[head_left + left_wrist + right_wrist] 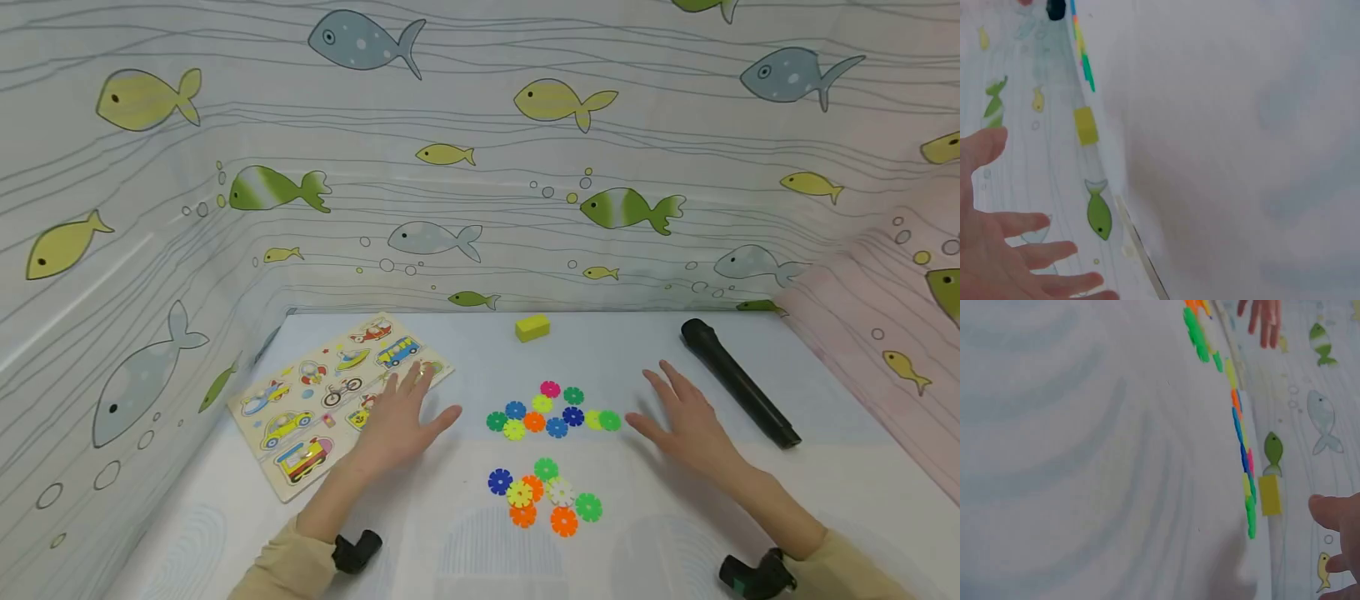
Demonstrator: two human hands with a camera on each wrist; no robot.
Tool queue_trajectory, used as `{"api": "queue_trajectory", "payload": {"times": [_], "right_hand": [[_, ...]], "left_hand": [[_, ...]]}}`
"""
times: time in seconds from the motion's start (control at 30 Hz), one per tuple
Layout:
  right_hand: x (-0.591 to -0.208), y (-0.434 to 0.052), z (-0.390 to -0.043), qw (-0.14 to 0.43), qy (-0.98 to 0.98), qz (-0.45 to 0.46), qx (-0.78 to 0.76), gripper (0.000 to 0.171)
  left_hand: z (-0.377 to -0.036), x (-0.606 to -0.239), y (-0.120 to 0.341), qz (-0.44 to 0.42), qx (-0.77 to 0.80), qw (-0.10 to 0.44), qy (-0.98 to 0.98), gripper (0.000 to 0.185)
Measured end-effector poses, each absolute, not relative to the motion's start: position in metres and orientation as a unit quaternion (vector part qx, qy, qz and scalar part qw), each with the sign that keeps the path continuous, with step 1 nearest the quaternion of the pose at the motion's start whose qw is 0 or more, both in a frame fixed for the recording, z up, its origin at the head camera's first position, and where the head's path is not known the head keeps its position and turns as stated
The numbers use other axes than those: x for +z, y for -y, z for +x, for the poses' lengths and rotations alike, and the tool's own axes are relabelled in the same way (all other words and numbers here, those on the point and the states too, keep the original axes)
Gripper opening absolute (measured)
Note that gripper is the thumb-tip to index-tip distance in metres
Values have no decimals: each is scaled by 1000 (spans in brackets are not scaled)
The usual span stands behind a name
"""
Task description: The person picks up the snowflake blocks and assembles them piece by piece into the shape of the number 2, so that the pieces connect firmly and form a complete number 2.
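Between the two hands, small notched plastic discs in several colours lie on the table in two groups. The farther group has a blue disc [557,427] and a green disc [609,421] at its right end. In the nearer group are a white disc [560,492] and an orange disc [564,522]. My left hand [401,421], fingers spread, hovers by the right edge of a wooden picture puzzle board [281,475] and covers part of it. Right of the discs, my right hand [686,425] is held with its fingers extended, its thumb near the green disc. Both hands hold nothing.
A yellow block [532,327] sits at the back of the table. A black microphone [738,379] lies slantwise beyond my right hand. Fish-printed cloth [480,192] surrounds the table at the back and sides. Each wrist wears a black camera [357,552].
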State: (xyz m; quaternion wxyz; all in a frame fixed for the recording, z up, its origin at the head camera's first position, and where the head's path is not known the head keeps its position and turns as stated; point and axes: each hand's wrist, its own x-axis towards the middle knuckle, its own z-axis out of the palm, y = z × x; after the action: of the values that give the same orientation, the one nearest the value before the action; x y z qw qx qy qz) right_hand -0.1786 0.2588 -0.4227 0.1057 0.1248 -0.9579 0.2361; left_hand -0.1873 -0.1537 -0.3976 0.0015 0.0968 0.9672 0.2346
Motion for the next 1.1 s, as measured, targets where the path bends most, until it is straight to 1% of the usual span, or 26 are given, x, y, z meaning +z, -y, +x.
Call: {"api": "queue_trajectory", "payload": {"times": [0.13,0.3,0.47,0.63,0.8,1.1], "right_hand": [[-428,-247,-178,98,946,109,291,65],[-432,-239,-179,90,935,91,331,58],[-435,-232,-180,68,931,84,348,54],[-441,-229,-182,59,928,73,360,47],[-448,-228,-186,55,925,64,370,43],[-450,-229,-185,48,928,62,363,39]], "left_hand": [[-186,-401,138,99,340,9,-935,69],[-188,-408,122,102,425,19,-899,53],[-194,-415,111,119,469,46,-874,47],[-198,-424,104,126,465,72,-873,46],[-199,-431,101,116,443,55,-887,47],[-199,-444,95,127,418,19,-899,41]]}}
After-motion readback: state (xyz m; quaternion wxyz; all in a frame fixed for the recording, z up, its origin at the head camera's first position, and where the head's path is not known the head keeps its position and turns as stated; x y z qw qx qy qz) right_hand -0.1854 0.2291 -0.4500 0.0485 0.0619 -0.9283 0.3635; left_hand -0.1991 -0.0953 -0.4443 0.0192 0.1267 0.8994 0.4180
